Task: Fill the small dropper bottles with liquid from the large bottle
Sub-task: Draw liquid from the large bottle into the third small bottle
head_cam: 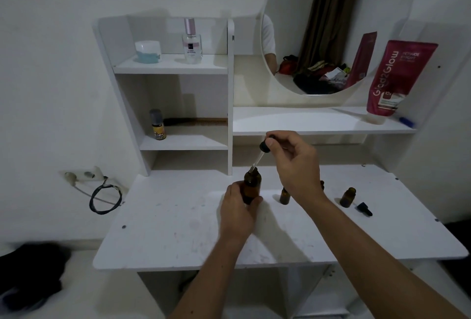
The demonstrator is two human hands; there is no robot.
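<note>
Left hand: the left hand wraps its fingers and thumb round the large bottle, gripping it low on the body.
Large bottle: dark amber, standing upright on the white table, near the middle of the top.
Right hand: the right hand hangs above and to the 2 o'clock side of the large bottle, pinching the black cap of a dropper between thumb and fingertips.
Dropper: tilted, its glass tube running down toward 7 o'clock, the tip at the mouth of the large bottle; whether it sits inside the neck I cannot tell.
Small bottles: one small open bottle stands just to the 3 o'clock side of the large one, partly behind the right wrist; another small bottle stands farther out at 3 o'clock. A third shape peeks from behind the wrist, too hidden to name.
Loose cap: a black dropper cap lies on its side just beside the far small bottle, at its 4 o'clock.
Shelves: a perfume bottle and a white jar sit on top; a red tube leans beside the round mirror.
</note>
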